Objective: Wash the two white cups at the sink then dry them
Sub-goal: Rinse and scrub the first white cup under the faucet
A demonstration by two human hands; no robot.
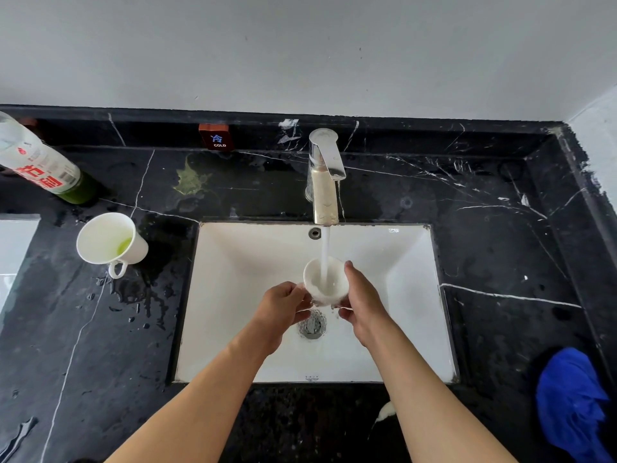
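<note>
Over the white sink [233, 262] I hold a white cup [315, 279] upright under the running faucet [325, 175]. Water streams into its mouth. My left hand [283, 305] grips the cup's left side and my right hand [362, 302] grips its right side. Foam clings to the cup's base. A second white cup [107, 242] with a handle stands on the black counter left of the sink, tilted toward me, with green liquid inside.
A detergent bottle [40, 162] with a red label stands at the back left. A blue cloth [571, 399] lies on the counter at the right front. The drain [312, 324] sits below the held cup. Water drops spot the black marble counter [484, 228] near the second cup.
</note>
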